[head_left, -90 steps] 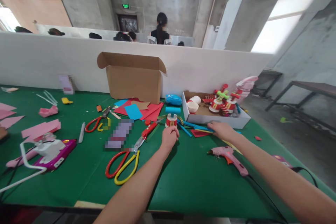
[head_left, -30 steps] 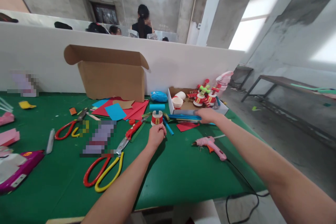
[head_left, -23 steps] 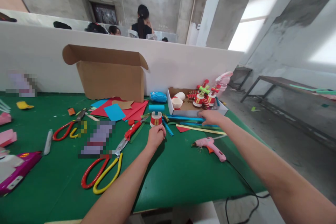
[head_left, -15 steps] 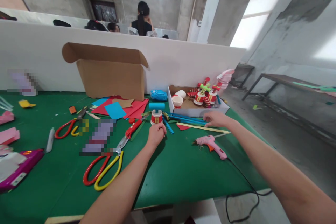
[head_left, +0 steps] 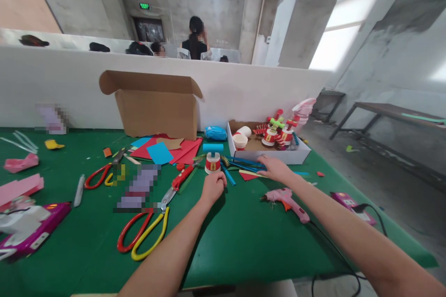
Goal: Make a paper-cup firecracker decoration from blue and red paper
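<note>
A red and white paper cup (head_left: pixel 212 163) stands upside down, with a blue paper roll (head_left: pixel 213 148) on top and yellow-black pleated paper arms at its sides. My left hand (head_left: pixel 213 187) is closed at the cup's lower front, its fingertips partly hidden. Over the blue paper strips (head_left: pixel 244 162) to the right, my right hand (head_left: pixel 275 170) reaches with fingers stretched leftward and apart, touching the strips. A yellow strip and a red paper piece (head_left: pixel 248 176) lie below that hand. Nearer me is a pink glue gun (head_left: pixel 286 201) with a cord.
Large scissors (head_left: pixel 163 204) and smaller scissors (head_left: pixel 101 174) lie left on the green table (head_left: pixel 223 250). Coloured paper sheets (head_left: pixel 158 152) sit before an open cardboard box (head_left: pixel 156 111). A white box (head_left: pixel 278 157) holds paper-cup figures. A purple pack (head_left: pixel 351 206) lies right.
My right hand has moved left along the blue strips. My left hand stays by the cup. The view has shifted, so the whole scene sits lower and the purple pack shows at right.
</note>
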Demonstrator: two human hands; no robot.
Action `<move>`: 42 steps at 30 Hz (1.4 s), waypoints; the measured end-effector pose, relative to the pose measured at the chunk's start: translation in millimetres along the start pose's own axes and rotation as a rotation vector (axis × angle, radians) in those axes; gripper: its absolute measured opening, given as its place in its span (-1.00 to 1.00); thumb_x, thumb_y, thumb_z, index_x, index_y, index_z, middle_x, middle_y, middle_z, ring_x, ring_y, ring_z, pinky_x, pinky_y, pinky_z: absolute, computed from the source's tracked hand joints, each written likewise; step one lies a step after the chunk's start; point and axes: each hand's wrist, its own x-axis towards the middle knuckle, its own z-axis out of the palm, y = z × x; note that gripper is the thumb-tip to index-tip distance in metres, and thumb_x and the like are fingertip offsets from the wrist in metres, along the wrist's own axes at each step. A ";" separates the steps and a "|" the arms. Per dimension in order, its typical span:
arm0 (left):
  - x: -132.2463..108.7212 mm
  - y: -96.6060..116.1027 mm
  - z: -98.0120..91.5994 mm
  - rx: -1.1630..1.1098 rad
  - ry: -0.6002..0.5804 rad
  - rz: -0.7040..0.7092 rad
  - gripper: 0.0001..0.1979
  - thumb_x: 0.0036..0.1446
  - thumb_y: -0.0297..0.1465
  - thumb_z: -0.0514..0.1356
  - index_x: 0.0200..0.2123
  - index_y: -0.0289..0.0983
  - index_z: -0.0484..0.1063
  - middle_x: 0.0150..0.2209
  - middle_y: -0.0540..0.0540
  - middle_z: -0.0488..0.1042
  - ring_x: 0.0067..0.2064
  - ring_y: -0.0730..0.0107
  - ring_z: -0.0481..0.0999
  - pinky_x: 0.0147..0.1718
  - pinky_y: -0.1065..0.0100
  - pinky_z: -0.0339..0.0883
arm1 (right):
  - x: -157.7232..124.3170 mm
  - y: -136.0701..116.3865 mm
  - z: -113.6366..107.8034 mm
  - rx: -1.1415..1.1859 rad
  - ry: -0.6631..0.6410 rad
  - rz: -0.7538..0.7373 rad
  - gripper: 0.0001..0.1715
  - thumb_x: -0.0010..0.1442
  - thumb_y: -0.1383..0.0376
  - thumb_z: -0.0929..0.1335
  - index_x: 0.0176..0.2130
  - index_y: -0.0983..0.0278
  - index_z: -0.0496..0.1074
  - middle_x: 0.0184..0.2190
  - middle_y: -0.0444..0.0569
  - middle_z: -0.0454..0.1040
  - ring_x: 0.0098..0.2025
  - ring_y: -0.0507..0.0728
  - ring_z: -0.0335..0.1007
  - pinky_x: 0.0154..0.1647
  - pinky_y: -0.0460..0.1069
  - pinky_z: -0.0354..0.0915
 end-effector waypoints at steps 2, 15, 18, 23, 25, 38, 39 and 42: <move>0.4 0.0 0.2 0.017 -0.007 0.006 -0.77 -0.22 -0.63 -0.04 -0.71 -0.26 0.28 -0.69 0.07 0.31 -0.55 0.47 0.36 -0.48 0.46 0.20 | 2.5 -9.6 2.7 -0.077 -0.008 0.021 -0.55 0.15 0.14 0.36 0.00 0.27 0.32 -0.04 0.13 0.41 -0.07 0.23 0.40 -0.21 -0.01 0.26; -0.3 1.8 1.7 0.044 -0.018 0.008 -0.76 -0.20 -0.65 -0.04 -0.71 -0.26 0.28 -0.69 0.07 0.31 -0.54 0.47 0.35 -0.48 0.46 0.20 | 4.0 -13.5 -5.0 -0.313 -0.004 0.054 -0.68 0.28 0.37 0.12 -0.17 0.28 0.40 -0.15 0.08 0.45 -0.18 0.15 0.43 -0.45 -0.07 0.12; 0.7 0.9 2.1 0.051 -0.018 0.004 -0.76 -0.20 -0.64 -0.03 -0.70 -0.25 0.29 -0.69 0.07 0.31 -0.53 0.46 0.37 -0.47 0.47 0.21 | -3.6 -1.3 -12.2 -0.357 0.015 0.037 -0.68 0.28 0.37 0.12 -0.15 0.29 0.39 -0.16 0.10 0.45 -0.18 0.15 0.43 -0.46 -0.07 0.11; 1.0 -0.1 2.5 0.062 -0.022 0.001 -0.77 -0.19 -0.63 -0.03 -0.70 -0.25 0.30 -0.68 0.06 0.34 -0.50 0.45 0.40 -0.46 0.46 0.24 | -16.1 30.6 -14.5 -0.309 -0.001 0.097 -0.69 0.28 0.32 0.13 -0.19 0.26 0.41 -0.18 0.06 0.47 -0.21 0.15 0.43 -0.45 -0.07 0.12; 1.0 -0.5 2.5 0.063 -0.022 0.005 -0.76 -0.18 -0.62 -0.03 -0.70 -0.25 0.30 -0.67 0.06 0.34 -0.51 0.46 0.40 -0.46 0.46 0.24 | -19.4 47.4 -11.6 -0.245 0.006 0.111 -0.73 0.25 0.32 0.16 -0.24 0.23 0.42 -0.21 0.01 0.49 -0.22 0.14 0.42 -0.41 -0.07 0.15; 1.2 -2.3 2.8 0.075 -0.034 0.009 -0.77 -0.20 -0.62 -0.04 -0.70 -0.25 0.31 -0.67 0.06 0.34 -0.51 0.46 0.38 -0.47 0.47 0.24 | -9.3 20.2 0.6 -0.134 -0.047 0.089 -0.75 0.23 0.27 0.22 -0.23 0.25 0.46 -0.20 0.03 0.52 -0.18 0.16 0.43 -0.29 -0.04 0.22; 1.2 -2.1 2.8 0.080 -0.033 0.010 -0.77 -0.20 -0.62 -0.04 -0.69 -0.26 0.31 -0.67 0.06 0.34 -0.52 0.47 0.38 -0.47 0.47 0.23 | -5.6 13.3 2.4 -0.149 -0.051 0.072 -0.74 0.24 0.27 0.22 -0.20 0.25 0.46 -0.18 0.05 0.51 -0.16 0.17 0.43 -0.29 -0.04 0.22; 1.3 -1.3 2.1 0.099 -0.028 0.012 -0.76 -0.20 -0.64 -0.04 -0.69 -0.26 0.31 -0.67 0.06 0.33 -0.53 0.48 0.37 -0.49 0.48 0.23 | 4.7 -0.8 6.2 -0.192 -0.065 0.059 -0.71 0.24 0.25 0.22 -0.16 0.27 0.46 -0.16 0.08 0.49 -0.15 0.19 0.43 -0.32 -0.04 0.24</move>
